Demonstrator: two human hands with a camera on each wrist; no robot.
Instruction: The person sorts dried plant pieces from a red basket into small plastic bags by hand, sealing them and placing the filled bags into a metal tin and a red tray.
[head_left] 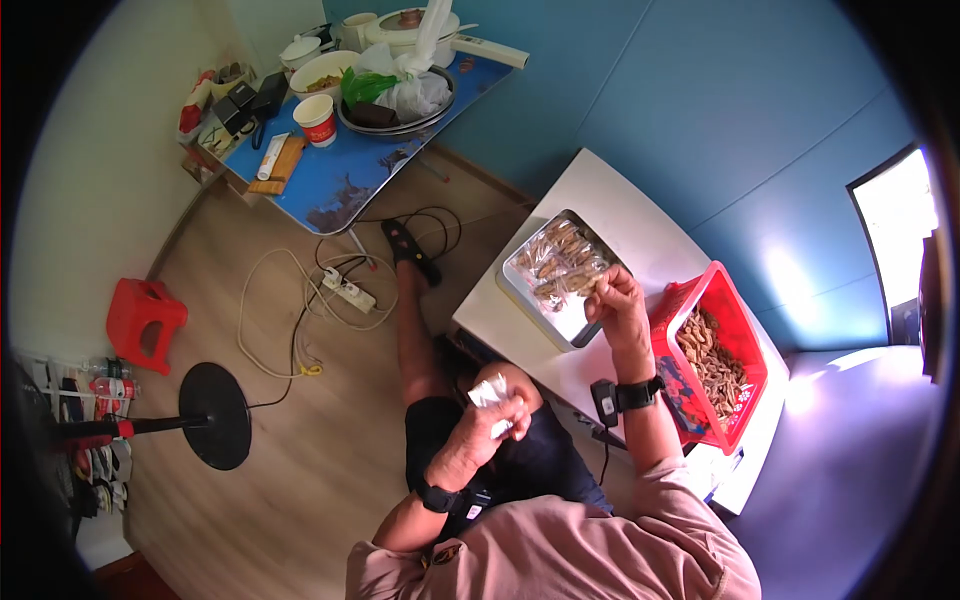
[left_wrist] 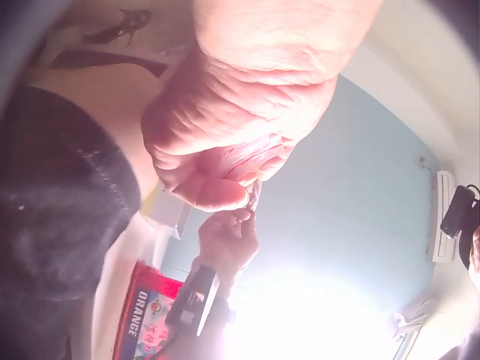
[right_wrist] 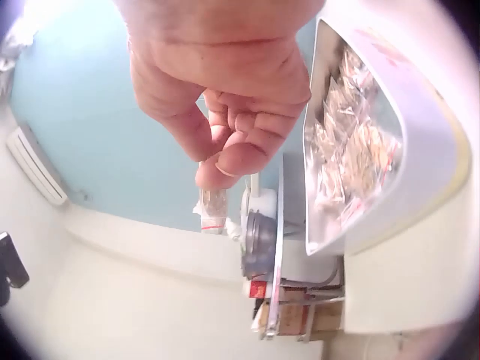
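My right hand (head_left: 617, 305) is over the near right rim of a metal tin (head_left: 572, 326). Between its thumb and fingers it pinches a small clear zip bag (right_wrist: 214, 219) with a red line across it. Inside the tin lie several clear packets (head_left: 560, 252) of brown dried pieces. Closer to my body, my left hand (head_left: 478, 437) grips a bunch of thin whitish plastic (head_left: 489, 391), which sticks out past the fingers and mostly hides in the palm. To the right of the tin, a red plastic basket (head_left: 752, 402) holds loose brown dried pieces (head_left: 712, 365).
Tin and basket share a white table (head_left: 590, 180) against the blue wall. A blue table (head_left: 350, 190) at the far left carries bowls, a paper cup (head_left: 316, 121) and a pot. On the floor are a power strip (head_left: 349, 291), cables, a red stool (head_left: 146, 322) and a round black base (head_left: 215, 415).
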